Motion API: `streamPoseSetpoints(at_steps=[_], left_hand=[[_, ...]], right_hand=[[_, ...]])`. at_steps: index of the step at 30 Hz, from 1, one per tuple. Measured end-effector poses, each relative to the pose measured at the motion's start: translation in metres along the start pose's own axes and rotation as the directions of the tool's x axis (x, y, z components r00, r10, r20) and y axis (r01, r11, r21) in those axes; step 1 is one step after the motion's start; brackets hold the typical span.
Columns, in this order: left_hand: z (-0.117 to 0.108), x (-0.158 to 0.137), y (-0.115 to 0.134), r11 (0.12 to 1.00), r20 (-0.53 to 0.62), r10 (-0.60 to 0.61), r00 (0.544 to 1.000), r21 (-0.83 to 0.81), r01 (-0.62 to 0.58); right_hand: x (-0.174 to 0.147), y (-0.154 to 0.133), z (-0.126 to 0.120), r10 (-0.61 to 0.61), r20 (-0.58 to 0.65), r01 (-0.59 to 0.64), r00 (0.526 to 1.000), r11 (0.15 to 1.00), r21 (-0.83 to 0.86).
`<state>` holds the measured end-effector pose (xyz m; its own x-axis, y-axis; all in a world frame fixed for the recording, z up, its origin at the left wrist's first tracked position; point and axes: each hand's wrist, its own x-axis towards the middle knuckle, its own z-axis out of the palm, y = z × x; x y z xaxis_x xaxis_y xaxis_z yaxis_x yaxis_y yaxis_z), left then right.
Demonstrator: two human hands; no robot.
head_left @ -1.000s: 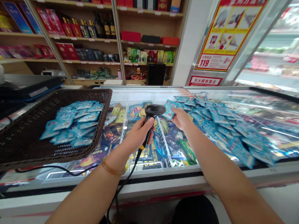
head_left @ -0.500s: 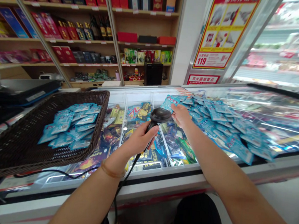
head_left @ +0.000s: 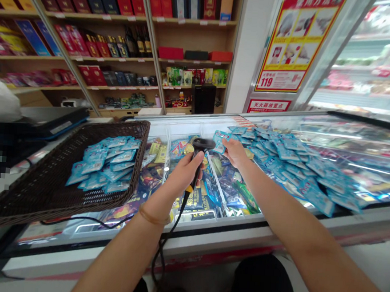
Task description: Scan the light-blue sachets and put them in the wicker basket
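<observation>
Left hand (head_left: 186, 168) wraps the handle of a black plastic handheld scanner (head_left: 203, 143), thumb on top; likely held that way to steer the head, which sits just beside the packet. Right hand (head_left: 235, 153) pinches one flat light-blue plastic packet (head_left: 220, 139) by its near edge, probably to leave the printed face uncovered. Loose pile of matching blue packets (head_left: 292, 157) lies right, on the glass-topped white freezer (head_left: 228, 243), within easy reach. Brown woven basket (head_left: 142, 153) sits left; its sides seemingly keep the second blue heap (head_left: 108, 163) together.
</observation>
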<state>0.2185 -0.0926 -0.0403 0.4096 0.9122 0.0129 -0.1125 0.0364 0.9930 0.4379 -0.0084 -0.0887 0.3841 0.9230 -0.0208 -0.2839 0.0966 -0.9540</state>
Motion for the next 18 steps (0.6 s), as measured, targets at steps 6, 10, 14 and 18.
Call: streamPoseSetpoints(at_steps=[6,10,14,18], left_hand=[[-0.049,-0.021,0.061,0.993,-0.315,0.010,0.949,-0.107,-0.046],[-0.100,-0.046,0.091,0.986,-0.546,0.064,0.835,-0.093,-0.137],[-0.134,-0.065,0.097,0.985,-0.641,0.079,0.763,-0.067,-0.159],[-0.143,-0.071,0.092,0.988,-0.646,0.056,0.761,-0.075,-0.136]], right_hand=[[-0.001,-0.015,0.084,0.105,0.137,-0.109,0.985,0.994,0.022],[-0.009,-0.026,0.171,0.163,0.269,-0.163,0.949,0.986,-0.022],[-0.021,-0.027,0.251,0.235,0.368,-0.225,0.900,0.972,-0.071],[-0.022,-0.017,0.281,0.191,0.396,-0.161,0.898,0.981,-0.108]])
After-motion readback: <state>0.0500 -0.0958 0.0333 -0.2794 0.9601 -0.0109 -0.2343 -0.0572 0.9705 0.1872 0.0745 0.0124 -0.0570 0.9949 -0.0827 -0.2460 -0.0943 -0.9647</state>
